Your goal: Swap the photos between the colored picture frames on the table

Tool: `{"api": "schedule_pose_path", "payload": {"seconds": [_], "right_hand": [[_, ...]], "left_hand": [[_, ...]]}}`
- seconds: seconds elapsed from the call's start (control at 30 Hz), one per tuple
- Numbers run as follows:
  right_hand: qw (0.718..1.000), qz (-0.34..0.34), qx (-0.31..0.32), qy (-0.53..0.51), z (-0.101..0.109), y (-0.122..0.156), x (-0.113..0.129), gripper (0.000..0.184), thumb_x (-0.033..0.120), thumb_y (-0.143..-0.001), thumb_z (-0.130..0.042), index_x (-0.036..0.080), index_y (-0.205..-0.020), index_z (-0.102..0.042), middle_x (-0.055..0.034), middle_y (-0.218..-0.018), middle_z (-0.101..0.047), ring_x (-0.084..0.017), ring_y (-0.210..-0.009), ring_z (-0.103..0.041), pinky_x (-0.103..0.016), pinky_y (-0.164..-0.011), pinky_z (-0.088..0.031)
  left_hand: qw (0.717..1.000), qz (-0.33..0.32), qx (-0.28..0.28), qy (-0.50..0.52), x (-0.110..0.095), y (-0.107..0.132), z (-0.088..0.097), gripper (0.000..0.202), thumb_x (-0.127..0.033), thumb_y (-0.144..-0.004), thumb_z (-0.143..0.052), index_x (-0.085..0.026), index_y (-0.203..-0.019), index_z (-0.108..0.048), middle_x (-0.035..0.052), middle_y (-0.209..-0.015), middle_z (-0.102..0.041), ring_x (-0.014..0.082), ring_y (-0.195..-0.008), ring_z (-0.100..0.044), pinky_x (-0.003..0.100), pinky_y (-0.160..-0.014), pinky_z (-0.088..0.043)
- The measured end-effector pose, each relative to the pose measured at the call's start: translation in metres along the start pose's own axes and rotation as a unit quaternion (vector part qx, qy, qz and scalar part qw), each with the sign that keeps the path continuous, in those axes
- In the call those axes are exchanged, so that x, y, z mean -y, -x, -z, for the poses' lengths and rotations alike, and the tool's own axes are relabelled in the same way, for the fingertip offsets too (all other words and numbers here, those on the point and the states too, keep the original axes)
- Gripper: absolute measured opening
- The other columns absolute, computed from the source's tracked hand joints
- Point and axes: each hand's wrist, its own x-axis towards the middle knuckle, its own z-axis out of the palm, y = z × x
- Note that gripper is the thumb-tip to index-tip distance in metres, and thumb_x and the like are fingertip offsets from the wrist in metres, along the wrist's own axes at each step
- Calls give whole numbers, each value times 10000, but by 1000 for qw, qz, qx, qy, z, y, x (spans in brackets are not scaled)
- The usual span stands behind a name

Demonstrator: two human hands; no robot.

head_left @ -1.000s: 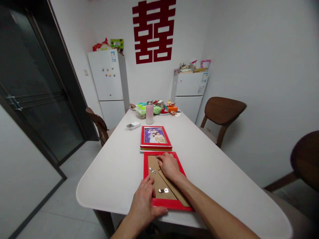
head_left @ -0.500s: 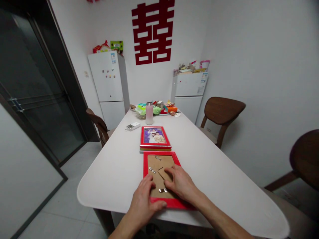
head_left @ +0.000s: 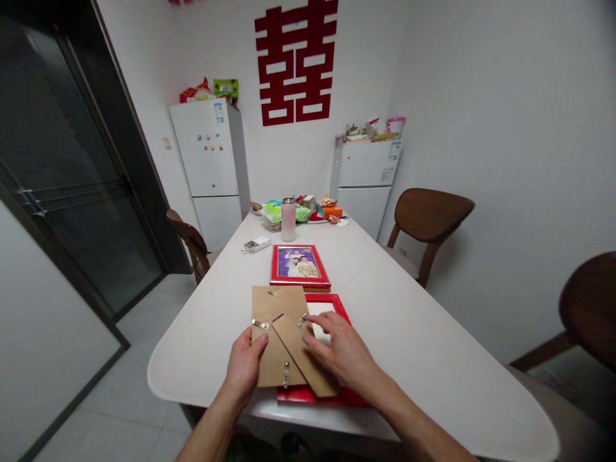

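My left hand [head_left: 246,360] grips the left edge of a brown backing board [head_left: 272,366], thumb on top. Metal clips sit along the board's edges, and a stand flap [head_left: 301,359] juts out at its lower right. My right hand [head_left: 341,346] hovers at the board's right edge with fingers apart, the index finger by a clip [head_left: 303,319]; whether it touches is unclear. Beneath lies a red picture frame [head_left: 342,309] on the table, with a white sheet [head_left: 321,312] showing inside it. The board covers the frame's left part.
Behind the board, another red frame with a photo [head_left: 299,263] rests on a stack. Farther back stand a pink bottle [head_left: 288,221], a small white device [head_left: 256,244] and a heap of packets [head_left: 308,210]. Chairs [head_left: 430,215] flank the white table [head_left: 409,359].
The backing board has come out of the red frame and shifted left in my left hand. The white sheet in the frame is now exposed. My right hand has stayed close by.
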Motion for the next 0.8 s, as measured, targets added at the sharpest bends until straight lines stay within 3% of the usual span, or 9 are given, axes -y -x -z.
{"api": "schedule_pose_path", "payload": {"seconds": [0.23, 0.47, 0.63, 0.73, 0.8], "right_hand": [[981, -135, -5, 138, 8, -2, -58, 373, 336, -735, -419, 154, -1040, -531, -101, -884, -554, -203, -786, -534, -298, -692, -384], [973, -165, 26, 157, -3, -2, -69, 430, 307, -719, -407, 142, -1112, -460, -116, -911, -588, -211, -777, -561, -282, -630, -372], [970, -176, 31, 165, -4, -5, -69, 342, 235, -698, -398, 148, -1003, -524, -108, -849, -618, -209, -743, -572, -273, -599, -361], [968, -188, 23, 162, -3, -7, -68, 398, 224, -678, -410, 120, -1050, -506, -126, -861, -618, -221, -753, -572, -282, -609, -366], [969, -199, 8, 144, -1, -7, -69, 476, 222, -664, -421, 85, -1119, -460, -143, -875, -614, -235, -773, -568, -296, -634, -375]], "left_hand": [[998, 49, -19, -31, -9, -3, 64, 262, -341, -636, -602, -142, -798, -549, 21, -669, -656, 184, -600, -623, 270, -545, -480], [984, 44, -73, -155, -7, -14, 81, 177, -267, -661, -569, -145, -785, -535, 28, -675, -646, 167, -593, -613, 250, -544, -466], [931, 9, -148, -333, -5, -20, 92, 379, -280, -623, -603, -153, -965, -497, -8, -618, -589, 208, -651, -594, 268, -579, -425], [884, -6, -176, -433, -6, -20, 96, 455, -305, -626, -596, -157, -1041, -483, -2, -614, -561, 246, -714, -576, 312, -636, -398], [859, -18, -182, -478, -7, -18, 94, 460, -298, -638, -581, -166, -1065, -474, 31, -715, -582, 268, -808, -556, 349, -697, -385]]}}
